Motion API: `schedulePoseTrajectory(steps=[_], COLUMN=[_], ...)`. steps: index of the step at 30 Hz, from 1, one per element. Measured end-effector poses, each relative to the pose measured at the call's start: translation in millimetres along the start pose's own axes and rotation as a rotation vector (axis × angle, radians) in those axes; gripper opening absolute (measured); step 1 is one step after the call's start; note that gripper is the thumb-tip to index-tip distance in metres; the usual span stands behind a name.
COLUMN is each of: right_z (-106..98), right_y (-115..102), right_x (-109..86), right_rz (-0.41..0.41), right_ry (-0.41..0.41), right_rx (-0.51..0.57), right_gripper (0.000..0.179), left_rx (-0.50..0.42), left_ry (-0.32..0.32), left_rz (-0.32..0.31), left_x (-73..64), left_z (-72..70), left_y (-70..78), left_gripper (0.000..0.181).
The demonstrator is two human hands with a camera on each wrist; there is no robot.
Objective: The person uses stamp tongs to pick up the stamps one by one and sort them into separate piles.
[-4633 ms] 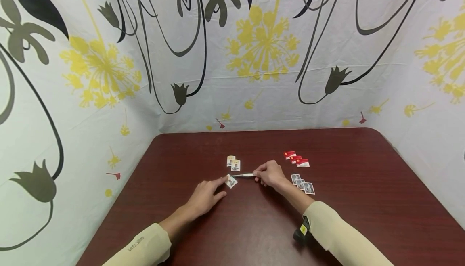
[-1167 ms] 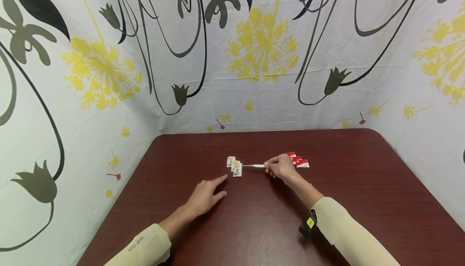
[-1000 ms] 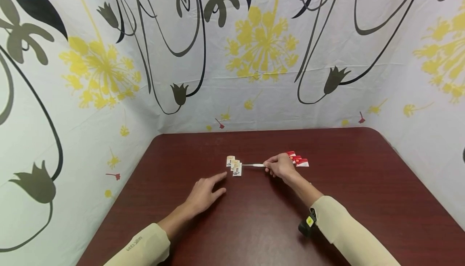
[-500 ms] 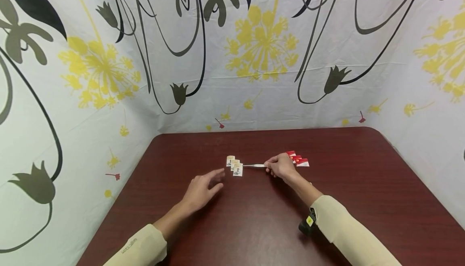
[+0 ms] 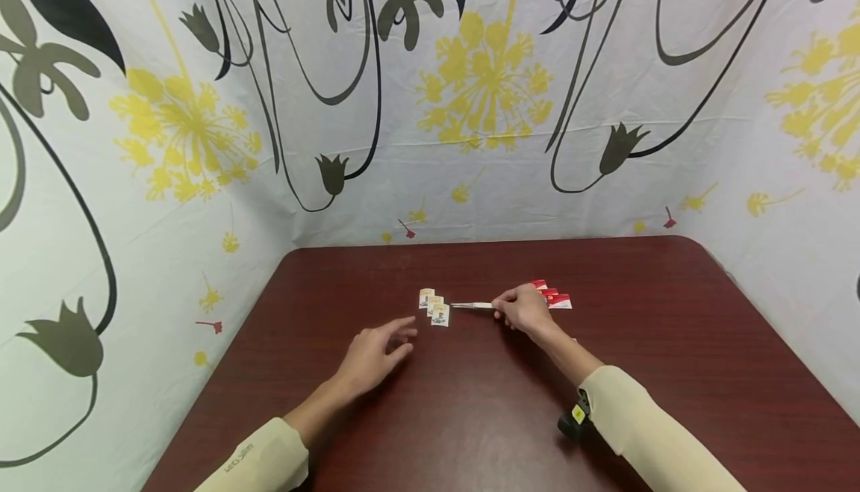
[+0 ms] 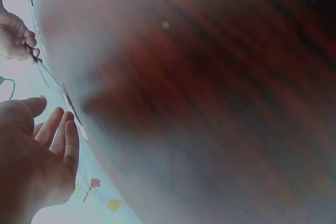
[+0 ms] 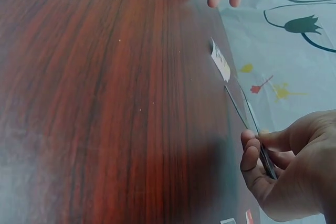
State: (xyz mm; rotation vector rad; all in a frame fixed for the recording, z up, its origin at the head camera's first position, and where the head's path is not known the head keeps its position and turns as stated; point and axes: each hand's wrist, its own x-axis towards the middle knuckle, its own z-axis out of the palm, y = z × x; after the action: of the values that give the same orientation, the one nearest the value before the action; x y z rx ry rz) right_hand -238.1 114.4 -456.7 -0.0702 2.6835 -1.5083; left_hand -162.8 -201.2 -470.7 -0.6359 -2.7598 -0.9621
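Note:
My right hand (image 5: 524, 309) pinches a pair of slim metal tweezers (image 5: 474, 305). In the right wrist view the prongs of the tweezers (image 7: 269, 166) stand apart, tips just short of a pale stamp (image 7: 220, 64) whose end curls up. Three yellowish-white stamps lie in an overlapping, slanting row, the front stamp (image 5: 440, 316) nearest me and the rear stamp (image 5: 426, 296) farthest. Left of them hovers my left hand (image 5: 372, 354), fingers loosely spread and holding nothing; the left wrist view shows that hand (image 6: 42, 150) palm toward the camera.
Red-and-white stamps (image 5: 559, 301) lie in a similar row behind my right hand, partly covered by it. The dark red-brown table (image 5: 430, 417) meets a white flower-printed cloth (image 5: 484, 201) at its back and sides. A black wrist camera (image 5: 572, 423) hangs under the right cuff.
The third stamp, earlier askew under my left fingertip, now overlaps the other two. My left hand has drawn back; the tweezer tips have slid slightly right. My right forearm now hides the grey stamps.

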Motion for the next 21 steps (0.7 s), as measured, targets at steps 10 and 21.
schedulePoseTrajectory(steps=[10, 21], right_z=[-15.5, -17.6], right_y=[3.7, -0.1], right_x=[-18.8, -51.8], right_rz=[-0.063, -0.202], right_ry=[-0.012, 0.013], right_rx=[0.051, -0.244], right_gripper=[0.014, 0.01], left_rx=[-0.002, 0.014], left_ry=[0.009, 0.028], left_rz=[-0.015, -0.037], left_x=[-1.3, -1.0], left_z=[0.3, -2.5], left_y=[2.7, 7.1], left_gripper=[0.048, 0.046])
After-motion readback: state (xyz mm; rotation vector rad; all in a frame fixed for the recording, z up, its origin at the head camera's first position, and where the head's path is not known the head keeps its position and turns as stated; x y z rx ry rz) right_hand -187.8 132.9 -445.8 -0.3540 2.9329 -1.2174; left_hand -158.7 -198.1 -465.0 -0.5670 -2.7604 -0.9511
